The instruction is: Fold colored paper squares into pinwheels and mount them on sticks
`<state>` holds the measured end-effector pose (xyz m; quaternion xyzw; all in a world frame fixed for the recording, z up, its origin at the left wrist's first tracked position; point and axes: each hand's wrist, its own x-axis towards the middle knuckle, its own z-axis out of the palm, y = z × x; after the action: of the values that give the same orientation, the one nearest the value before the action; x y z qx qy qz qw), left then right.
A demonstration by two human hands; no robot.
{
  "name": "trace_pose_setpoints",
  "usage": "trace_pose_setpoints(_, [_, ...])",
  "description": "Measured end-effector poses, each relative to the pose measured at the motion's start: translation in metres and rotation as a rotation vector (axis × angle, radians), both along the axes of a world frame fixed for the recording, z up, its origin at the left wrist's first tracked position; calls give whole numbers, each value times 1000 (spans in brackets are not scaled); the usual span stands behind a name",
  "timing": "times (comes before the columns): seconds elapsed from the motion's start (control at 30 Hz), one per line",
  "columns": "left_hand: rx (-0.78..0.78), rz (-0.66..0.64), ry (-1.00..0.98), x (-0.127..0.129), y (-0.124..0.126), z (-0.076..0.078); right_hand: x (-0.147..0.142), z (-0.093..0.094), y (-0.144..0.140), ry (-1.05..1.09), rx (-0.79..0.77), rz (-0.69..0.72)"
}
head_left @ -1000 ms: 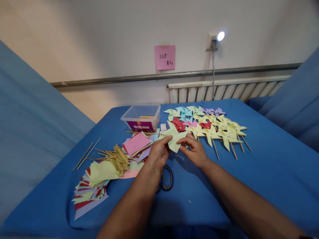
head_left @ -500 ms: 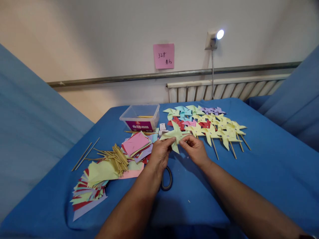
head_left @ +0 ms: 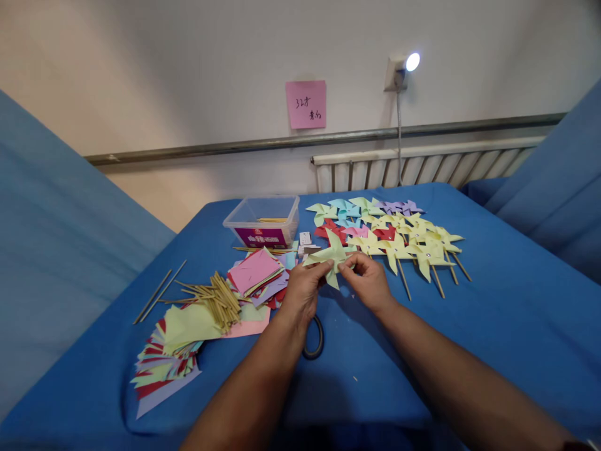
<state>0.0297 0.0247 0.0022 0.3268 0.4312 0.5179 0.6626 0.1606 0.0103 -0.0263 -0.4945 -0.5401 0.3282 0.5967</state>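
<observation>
Pinching the pale green pinwheel (head_left: 331, 255) at its centre | left hand (head_left: 303, 289) and right hand (head_left: 369, 282) both grasp it | better keep the folded tips stacked, press gently, above the worktop (head_left: 493, 326)

both my forearms come up from the bottom edge and angle in toward each other, bare to well past the wrists. my left hand (head_left: 303, 289) is raised with its back toward me, the thumb and first fingers pinched together at the top. my right hand (head_left: 369, 282) sits just beside it, also back-up, with its wrist bent a little inward and the thumb and forefinger closed in a pinch that points at the left one. the fingertips of the two hands nearly meet; the other fingers curl loosely underneath.
</observation>
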Motion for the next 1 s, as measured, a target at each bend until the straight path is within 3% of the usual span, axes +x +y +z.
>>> trace_pose_setpoints(0.8, [17,24,82,0,1,-1,-1,-6,1,28,-48,10])
trace_pose_setpoints(1.0, [19,-4,131,-2,2,2,2,-6,5,254,-70,-1])
